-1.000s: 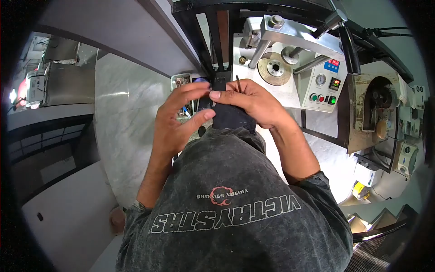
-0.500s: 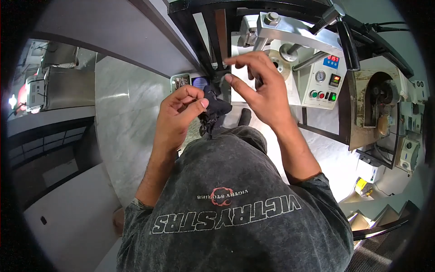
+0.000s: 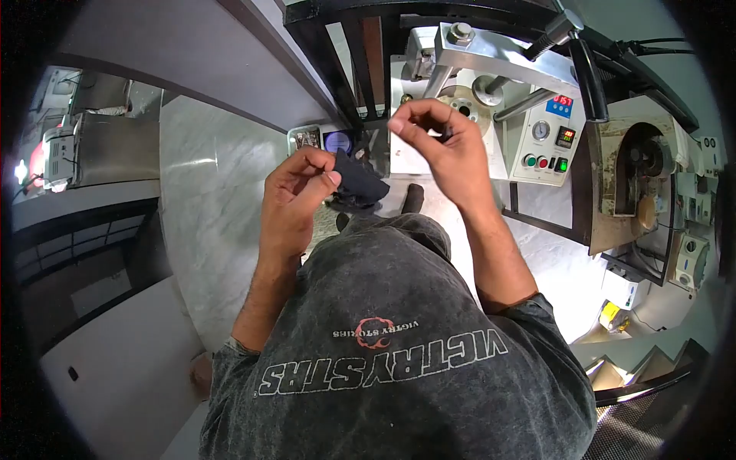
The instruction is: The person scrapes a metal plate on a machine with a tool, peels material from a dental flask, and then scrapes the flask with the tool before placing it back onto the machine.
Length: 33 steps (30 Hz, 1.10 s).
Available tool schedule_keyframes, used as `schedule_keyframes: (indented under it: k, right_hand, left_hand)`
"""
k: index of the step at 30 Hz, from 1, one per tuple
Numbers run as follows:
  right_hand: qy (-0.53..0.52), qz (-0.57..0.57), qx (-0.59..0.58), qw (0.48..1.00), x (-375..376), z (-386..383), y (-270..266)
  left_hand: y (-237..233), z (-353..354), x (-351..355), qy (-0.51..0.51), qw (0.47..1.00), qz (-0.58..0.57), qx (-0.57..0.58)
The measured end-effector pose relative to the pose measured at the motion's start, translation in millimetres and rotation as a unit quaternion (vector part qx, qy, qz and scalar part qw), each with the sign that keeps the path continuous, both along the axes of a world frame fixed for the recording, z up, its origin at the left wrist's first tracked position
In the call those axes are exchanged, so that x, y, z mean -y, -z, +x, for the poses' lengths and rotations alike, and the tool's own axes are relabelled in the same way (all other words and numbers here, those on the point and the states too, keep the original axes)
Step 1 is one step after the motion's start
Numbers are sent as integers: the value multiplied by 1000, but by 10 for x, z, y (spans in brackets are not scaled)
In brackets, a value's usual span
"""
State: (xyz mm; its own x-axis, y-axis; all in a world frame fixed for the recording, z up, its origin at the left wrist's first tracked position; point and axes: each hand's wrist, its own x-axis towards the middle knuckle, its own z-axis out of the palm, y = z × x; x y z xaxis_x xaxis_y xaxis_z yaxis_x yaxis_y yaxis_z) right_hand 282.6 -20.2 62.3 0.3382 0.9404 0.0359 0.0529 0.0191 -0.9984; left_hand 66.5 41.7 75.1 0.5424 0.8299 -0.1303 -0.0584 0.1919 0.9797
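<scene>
Dead ahead I see a limp cloth [image 3: 360, 182], dark, matt and creased. At six o'clock, the shirt [image 3: 399, 425] is soft, mottled cloth with a washed-out, matt finish. Towards one o'clock I get a smooth, shiny metal crossbar [image 3: 506, 57] and a glossy black handle [image 3: 589, 80], perhaps plastic. The floor [image 3: 218, 165] at ten o'clock looks smooth, veined and polished.

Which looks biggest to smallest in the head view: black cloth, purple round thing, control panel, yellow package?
1. Control panel
2. Black cloth
3. Purple round thing and yellow package: too alike to rank, distances differ
</scene>
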Motion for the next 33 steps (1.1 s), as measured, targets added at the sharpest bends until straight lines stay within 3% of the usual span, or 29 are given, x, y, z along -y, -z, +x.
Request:
schedule_keyframes:
  k: [2,4,7,11,16,21,28,31,33]
  right_hand:
    - [8,-10,16,1000,-19,7,-3]
    - [51,28,277,959,22,-52,-41]
    - [73,69,260,960,60,-192,-143]
    - [-41,126,254,958,81,-373,-39]
    - [-13,103,269,958,19,-511,-9]
    - [-27,56,217,974,0,-537,-17]
    - [-66,-22,210,975,-26,-540,-101]
    - [-67,-1,245,967,-78,-526,-27]
    - [-70,113,316,939,-98,-514,11]
  left_hand:
    - [-6,50,-14,-34,999,-29,5]
    - [-1,63,-26,-65,996,-59,9]
    - [24,81,-47,-96,988,-108,47]
    - [40,65,-42,-119,986,-106,38]
    - [-11,90,-4,-118,990,-75,27]
    - [-18,110,40,-139,989,7,-55]
    - [14,72,38,-136,988,6,-66]
    - [23,93,36,-121,991,6,-56]
    - [77,103,47,-134,990,18,-39]
